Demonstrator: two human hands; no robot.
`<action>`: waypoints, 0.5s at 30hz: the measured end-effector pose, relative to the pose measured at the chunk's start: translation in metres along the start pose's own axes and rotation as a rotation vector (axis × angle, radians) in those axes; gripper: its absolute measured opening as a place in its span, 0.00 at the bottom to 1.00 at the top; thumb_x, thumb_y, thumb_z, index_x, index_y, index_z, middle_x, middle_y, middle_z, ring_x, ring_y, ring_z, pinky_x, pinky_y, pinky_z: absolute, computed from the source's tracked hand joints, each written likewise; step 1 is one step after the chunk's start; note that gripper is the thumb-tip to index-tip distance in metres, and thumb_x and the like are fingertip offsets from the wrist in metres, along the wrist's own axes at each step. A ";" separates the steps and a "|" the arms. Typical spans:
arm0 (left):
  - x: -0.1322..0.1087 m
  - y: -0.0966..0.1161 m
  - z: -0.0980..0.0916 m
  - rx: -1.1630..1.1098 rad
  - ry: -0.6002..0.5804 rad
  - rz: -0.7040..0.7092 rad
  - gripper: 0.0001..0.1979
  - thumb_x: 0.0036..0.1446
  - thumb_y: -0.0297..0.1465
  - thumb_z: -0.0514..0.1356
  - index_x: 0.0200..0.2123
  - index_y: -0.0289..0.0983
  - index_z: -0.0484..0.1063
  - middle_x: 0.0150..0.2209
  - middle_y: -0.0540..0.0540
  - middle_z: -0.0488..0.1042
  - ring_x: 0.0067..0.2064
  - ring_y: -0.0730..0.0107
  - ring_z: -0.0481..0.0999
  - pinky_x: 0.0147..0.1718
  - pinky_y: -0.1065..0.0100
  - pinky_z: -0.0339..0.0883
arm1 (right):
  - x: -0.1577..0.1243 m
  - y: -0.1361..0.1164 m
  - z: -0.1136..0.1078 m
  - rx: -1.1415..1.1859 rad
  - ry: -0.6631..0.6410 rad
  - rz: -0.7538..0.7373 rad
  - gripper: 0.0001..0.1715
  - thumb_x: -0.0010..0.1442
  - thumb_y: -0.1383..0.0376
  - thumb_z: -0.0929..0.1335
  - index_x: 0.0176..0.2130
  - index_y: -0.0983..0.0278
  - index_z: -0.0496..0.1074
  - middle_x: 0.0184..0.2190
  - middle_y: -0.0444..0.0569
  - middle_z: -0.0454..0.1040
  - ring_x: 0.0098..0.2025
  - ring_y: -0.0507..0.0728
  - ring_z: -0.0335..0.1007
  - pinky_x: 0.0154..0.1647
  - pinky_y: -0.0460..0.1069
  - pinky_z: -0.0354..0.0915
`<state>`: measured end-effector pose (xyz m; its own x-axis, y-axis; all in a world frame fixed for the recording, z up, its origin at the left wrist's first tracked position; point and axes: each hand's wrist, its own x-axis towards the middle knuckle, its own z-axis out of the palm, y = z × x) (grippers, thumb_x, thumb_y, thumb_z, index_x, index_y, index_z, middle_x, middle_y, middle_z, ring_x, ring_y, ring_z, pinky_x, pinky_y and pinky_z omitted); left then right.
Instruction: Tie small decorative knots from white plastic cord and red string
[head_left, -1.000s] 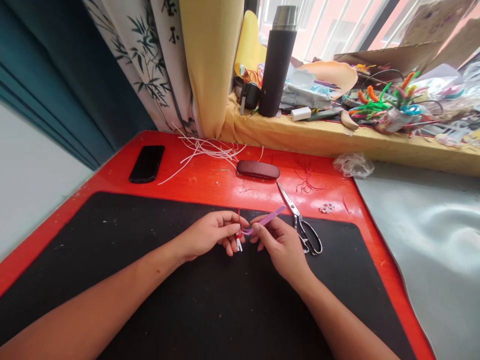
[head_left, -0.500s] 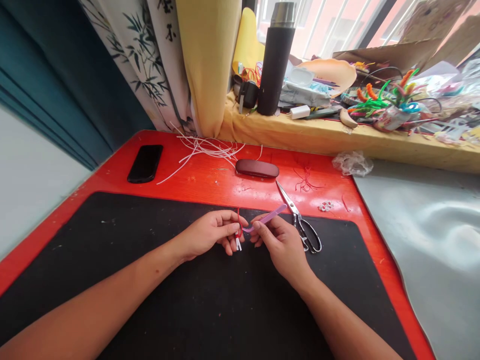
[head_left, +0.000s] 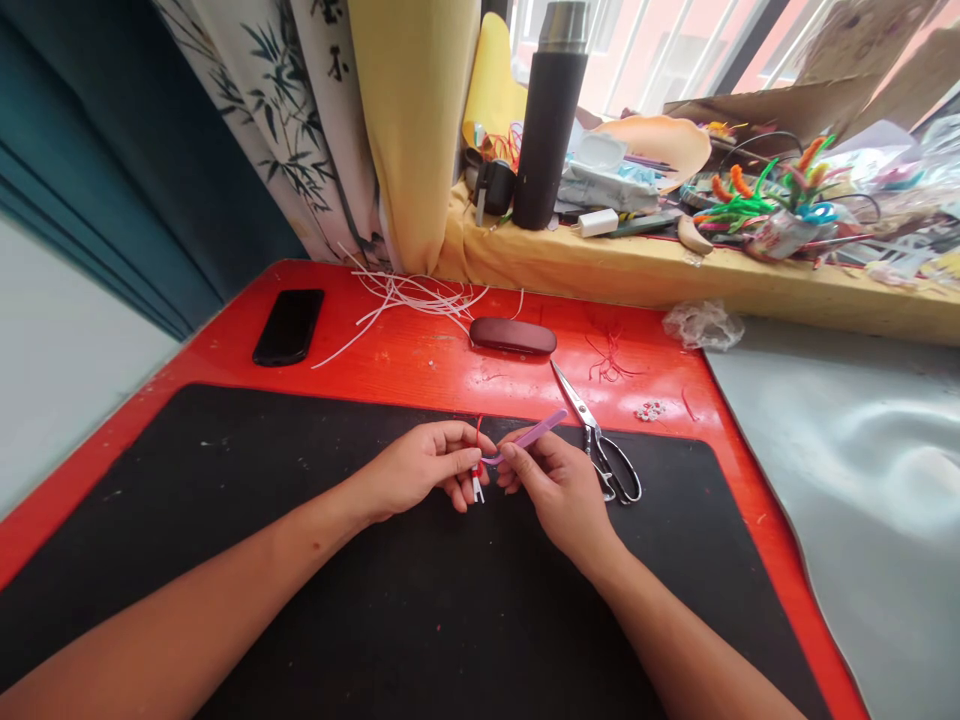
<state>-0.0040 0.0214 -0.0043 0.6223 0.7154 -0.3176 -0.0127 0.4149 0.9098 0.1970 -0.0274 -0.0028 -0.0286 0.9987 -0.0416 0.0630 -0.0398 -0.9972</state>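
My left hand (head_left: 424, 468) pinches a red cord (head_left: 479, 430) between thumb and fingers. Short white strand ends (head_left: 478, 490) hang just below the pinch, bound by the red cord. Closed around purple curved-tip tweezers (head_left: 543, 427), my right hand (head_left: 566, 490) is close beside the left. The thin bent tip of the tweezers reaches the red cord at my left fingertips; whether it grips the cord is too small to tell. A pair of scissors (head_left: 598, 437) lies right behind my right hand, partly hidden by it.
Under my hands lies a black mat (head_left: 420, 610) on a red table (head_left: 360, 380). Beyond it are a phone (head_left: 289, 327), white strands (head_left: 405, 293), a dark red case (head_left: 513, 336), red thread scraps (head_left: 613, 362) and small beads (head_left: 650, 411). A black thermos (head_left: 550, 130) stands on the cluttered sill.
The tweezers and my right hand have shifted slightly left, bringing the tip closer to my left fingertips. My left hand keeps its pinch.
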 end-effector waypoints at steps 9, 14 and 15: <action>0.001 -0.001 -0.002 -0.078 -0.006 0.005 0.20 0.58 0.44 0.72 0.38 0.33 0.76 0.30 0.45 0.79 0.28 0.68 0.80 0.27 0.69 0.76 | 0.000 0.000 0.000 0.023 -0.011 0.018 0.20 0.65 0.49 0.73 0.40 0.64 0.78 0.28 0.48 0.79 0.28 0.55 0.77 0.29 0.49 0.75; 0.002 0.002 -0.008 -0.215 -0.019 0.005 0.19 0.57 0.42 0.74 0.36 0.33 0.75 0.31 0.45 0.78 0.28 0.72 0.79 0.26 0.74 0.74 | -0.003 -0.006 -0.006 0.049 -0.009 -0.002 0.19 0.65 0.50 0.73 0.42 0.65 0.79 0.29 0.49 0.80 0.28 0.54 0.77 0.29 0.48 0.76; 0.002 0.003 -0.010 -0.232 -0.021 0.004 0.19 0.57 0.42 0.73 0.35 0.33 0.74 0.31 0.45 0.79 0.27 0.73 0.78 0.25 0.75 0.73 | -0.004 -0.008 -0.008 0.053 -0.015 -0.010 0.19 0.66 0.51 0.73 0.42 0.64 0.79 0.30 0.49 0.80 0.28 0.54 0.77 0.30 0.48 0.76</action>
